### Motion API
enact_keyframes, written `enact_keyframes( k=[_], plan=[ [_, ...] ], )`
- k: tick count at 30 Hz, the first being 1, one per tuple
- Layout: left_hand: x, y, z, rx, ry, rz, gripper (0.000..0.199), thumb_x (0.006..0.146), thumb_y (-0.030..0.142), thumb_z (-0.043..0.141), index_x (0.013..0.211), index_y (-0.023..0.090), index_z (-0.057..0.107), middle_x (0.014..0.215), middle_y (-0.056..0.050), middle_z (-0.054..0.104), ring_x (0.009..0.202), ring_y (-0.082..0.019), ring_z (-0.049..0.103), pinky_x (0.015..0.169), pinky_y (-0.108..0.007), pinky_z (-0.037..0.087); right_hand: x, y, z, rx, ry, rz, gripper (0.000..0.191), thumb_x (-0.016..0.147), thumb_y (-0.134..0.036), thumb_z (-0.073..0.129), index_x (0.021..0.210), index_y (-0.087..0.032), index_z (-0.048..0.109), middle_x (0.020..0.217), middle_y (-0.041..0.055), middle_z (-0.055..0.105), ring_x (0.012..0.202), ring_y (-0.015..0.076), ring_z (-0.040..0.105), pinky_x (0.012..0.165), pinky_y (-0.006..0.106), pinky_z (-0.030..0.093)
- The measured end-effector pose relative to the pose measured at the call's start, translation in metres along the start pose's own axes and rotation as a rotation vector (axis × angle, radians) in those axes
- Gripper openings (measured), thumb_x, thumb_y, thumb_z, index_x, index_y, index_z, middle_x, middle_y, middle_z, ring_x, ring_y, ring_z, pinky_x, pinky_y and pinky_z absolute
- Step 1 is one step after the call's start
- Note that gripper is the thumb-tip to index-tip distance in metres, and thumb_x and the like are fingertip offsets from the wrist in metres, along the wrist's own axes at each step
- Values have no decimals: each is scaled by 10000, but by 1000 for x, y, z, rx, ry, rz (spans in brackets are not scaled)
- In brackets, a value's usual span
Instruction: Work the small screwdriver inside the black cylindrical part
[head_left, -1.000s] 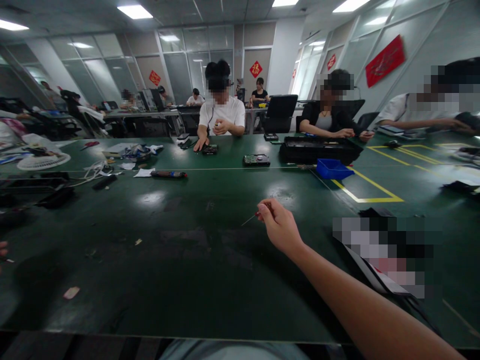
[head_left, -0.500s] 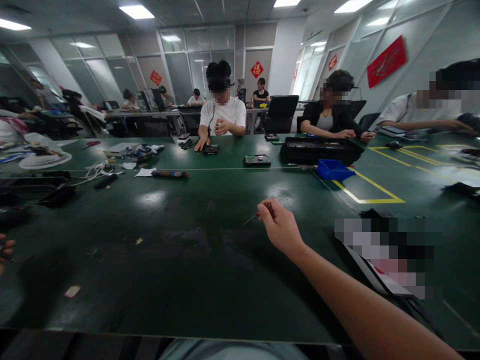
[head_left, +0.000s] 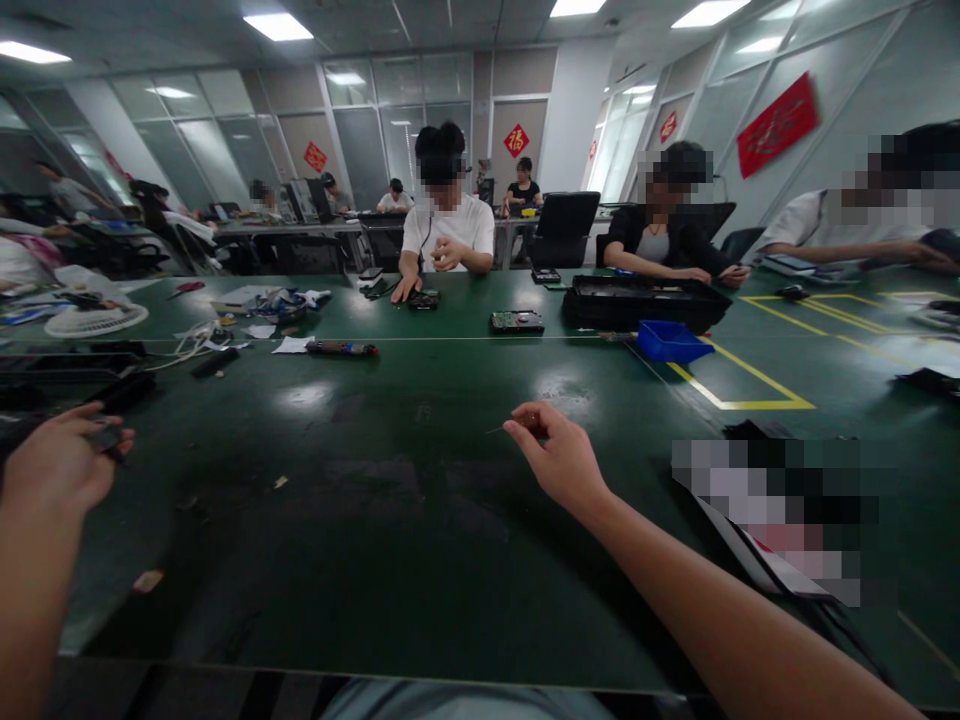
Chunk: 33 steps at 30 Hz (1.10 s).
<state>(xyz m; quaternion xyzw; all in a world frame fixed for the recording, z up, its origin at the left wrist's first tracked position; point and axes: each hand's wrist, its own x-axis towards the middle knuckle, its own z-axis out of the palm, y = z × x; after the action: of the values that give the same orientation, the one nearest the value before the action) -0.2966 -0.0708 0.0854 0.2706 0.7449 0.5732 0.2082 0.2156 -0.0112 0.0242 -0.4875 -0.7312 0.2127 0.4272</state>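
Observation:
My right hand (head_left: 556, 452) is closed around a thin screwdriver (head_left: 495, 430), whose slim shaft points left above the green table (head_left: 360, 560). At the left edge, my left hand (head_left: 64, 462) grips a small dark object (head_left: 105, 436) between its fingers; what it is cannot be made out. Dark parts (head_left: 124, 392) lie just beyond that hand. A circuit-board device (head_left: 517, 321) rests farther back, beyond my right hand. A dark tool with a red tip (head_left: 341, 349) lies to its left, beside white paper (head_left: 292, 345).
A blue bin (head_left: 673, 342) and a long black tray (head_left: 645, 303) stand at the back right. A partly blurred-out packet (head_left: 739, 545) lies right of my right forearm. Cables and a white fan (head_left: 97, 318) are at back left. Several people sit across the table.
My left hand has come into view from the left edge with the small dark object. The screwdriver in my right hand has turned, its shaft now nearly level.

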Motion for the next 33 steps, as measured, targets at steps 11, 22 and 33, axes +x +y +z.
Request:
enact_keyframes(
  k=[11,22,33],
  plan=[
    [-74,31,148,-383,-509,-36,323,692,76,554,1010,134,569,848,-23,542,718,-136,530,623,-230,421,-1,0,0,-99,35,-113,171,910,-343,643,941,-197,728,925,74,693,807,217,660,763,378,535],
    [-177,33,234,167,-859,411,230,794,184,649,1022,173,616,1055,-48,664,963,-198,605,890,-340,427,0,3,2,-138,35,-171,129,907,-309,668,906,-193,724,962,80,732,941,241,685,874,397,530],
    [-203,-5,257,415,-1029,937,309,844,12,585,1083,187,672,1176,-66,675,1130,-238,601,1026,-398,450,-4,1,4,-89,-20,-174,103,908,-283,652,934,-195,698,878,52,710,800,194,669,769,347,534]
  ],
)
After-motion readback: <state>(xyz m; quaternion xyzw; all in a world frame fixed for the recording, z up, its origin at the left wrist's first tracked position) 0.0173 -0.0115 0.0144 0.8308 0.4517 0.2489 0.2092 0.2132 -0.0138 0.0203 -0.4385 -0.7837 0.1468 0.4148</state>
